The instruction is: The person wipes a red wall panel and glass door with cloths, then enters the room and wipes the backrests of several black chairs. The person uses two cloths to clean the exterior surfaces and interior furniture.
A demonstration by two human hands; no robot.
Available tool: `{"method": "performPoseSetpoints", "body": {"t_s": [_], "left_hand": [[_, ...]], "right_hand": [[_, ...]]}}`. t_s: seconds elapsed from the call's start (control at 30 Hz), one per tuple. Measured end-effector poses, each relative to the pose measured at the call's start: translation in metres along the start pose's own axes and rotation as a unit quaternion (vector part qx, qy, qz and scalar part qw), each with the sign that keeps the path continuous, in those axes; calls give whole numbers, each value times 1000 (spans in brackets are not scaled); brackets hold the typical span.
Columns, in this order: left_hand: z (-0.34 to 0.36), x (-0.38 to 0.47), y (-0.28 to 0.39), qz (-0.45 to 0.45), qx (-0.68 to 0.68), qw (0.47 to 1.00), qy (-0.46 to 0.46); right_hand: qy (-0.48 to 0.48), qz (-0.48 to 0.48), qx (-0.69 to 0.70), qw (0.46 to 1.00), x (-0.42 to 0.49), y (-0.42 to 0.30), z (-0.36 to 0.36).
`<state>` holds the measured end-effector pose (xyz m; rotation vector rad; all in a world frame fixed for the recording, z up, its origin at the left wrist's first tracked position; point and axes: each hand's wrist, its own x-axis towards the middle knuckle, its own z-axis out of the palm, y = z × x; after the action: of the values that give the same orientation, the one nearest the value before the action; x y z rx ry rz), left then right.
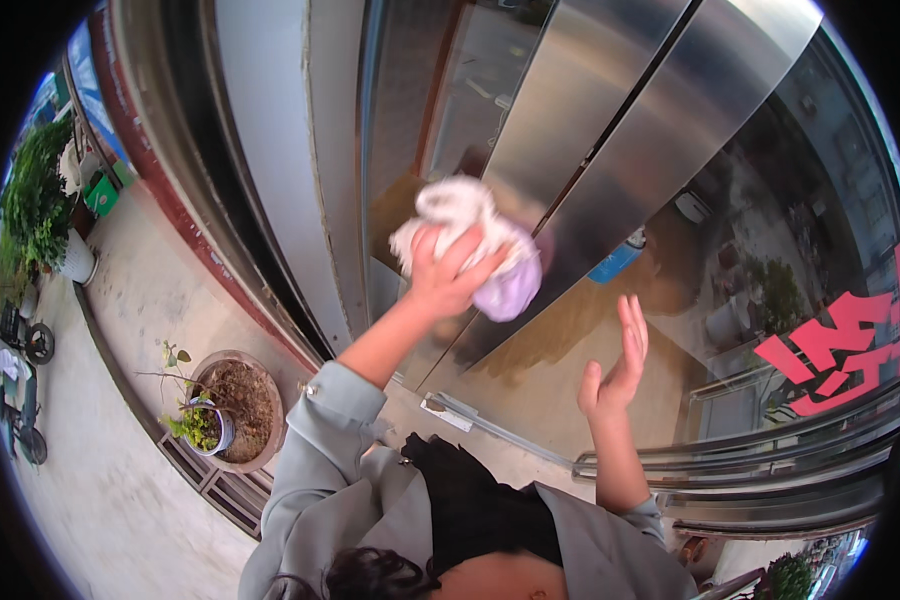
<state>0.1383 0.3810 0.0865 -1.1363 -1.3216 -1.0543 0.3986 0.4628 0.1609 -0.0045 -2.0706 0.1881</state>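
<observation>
My left hand (450, 277) grips a bunched cloth, white (457, 202) with a lilac part (508, 289). The cloth is at the left stainless steel panel (570, 97) of a glass double door; some blur hides whether it presses flat. A dark gap separates that panel from the right steel panel (690, 120). My right hand (619, 364) is raised in front of the right glass pane (675, 300), palm turned left, fingers straight and thumb apart, holding nothing. Whether it touches the glass, I cannot tell.
A white-and-metal fitting (447, 412) sits at the door's bottom edge. Metal rails (757, 442) run along the lower right. A large round planter (270, 420) stands on the left, holding a small pot (225, 435). Red lettering (832, 345) marks the glass. Farther left are a potted shrub (37, 202) and a scooter (26, 427).
</observation>
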Motion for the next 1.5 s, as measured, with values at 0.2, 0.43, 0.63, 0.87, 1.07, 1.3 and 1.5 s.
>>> {"method": "performPoseSetpoints", "body": {"t_s": [0.2,0.43,0.63,0.87,1.07,1.3,1.5], "left_hand": [[-58,-228,45,-85,-38,940,-328],[-31,-178,110,-37,-135,945,-296],[6,32,99,-1,-78,996,-40],[17,46,99,20,-37,999,-3],[-47,-108,125,-192,-202,889,-363],[-71,-41,162,-643,-667,302,-225],[-97,95,100,-301,-832,421,-201]], "right_hand": [[-57,81,-12,995,-32,2,-7],[-104,50,-39,993,-38,-5,-23],[-31,86,-101,991,-41,-7,-71],[0,145,-67,987,-66,-4,-63],[-77,224,91,967,-89,-20,-37],[-208,178,124,954,-50,-57,-1],[-100,39,80,991,89,-39,-41]]}}
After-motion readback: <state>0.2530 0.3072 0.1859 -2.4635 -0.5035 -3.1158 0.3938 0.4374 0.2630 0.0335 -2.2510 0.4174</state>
